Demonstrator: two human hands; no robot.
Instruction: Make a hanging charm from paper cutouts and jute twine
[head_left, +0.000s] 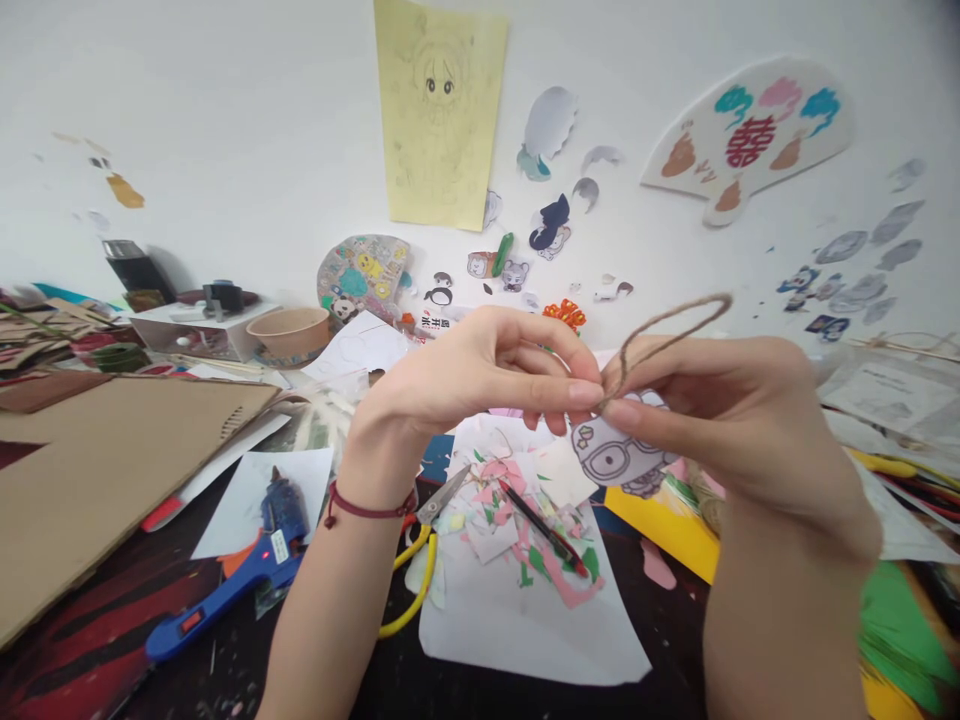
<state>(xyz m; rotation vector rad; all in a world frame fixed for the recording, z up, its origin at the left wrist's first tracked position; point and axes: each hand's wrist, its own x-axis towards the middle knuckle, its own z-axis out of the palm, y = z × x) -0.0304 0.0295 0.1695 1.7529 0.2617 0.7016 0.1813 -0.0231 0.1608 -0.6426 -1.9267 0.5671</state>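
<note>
Both hands are raised over the desk and meet at a small paper cutout (619,458) of a cartoon character with big glasses. A loop of brown twine (675,312) rises from the cutout's top edge. My left hand (510,370) pinches the base of the twine between thumb and forefinger, its other fingers curled behind. My right hand (720,405) is closed on the cutout, its thumb pressed over the upper part near the twine. Where the twine meets the paper is hidden by the fingertips.
Below lie a white sheet (525,645) with paper scraps, a pen (544,530) and yellow-handled scissors (427,590). A blue glue gun (262,560) rests at left beside cardboard (112,470). A bowl (289,335) stands farther back. Cutouts and a yellow drawing (442,130) hang on the wall.
</note>
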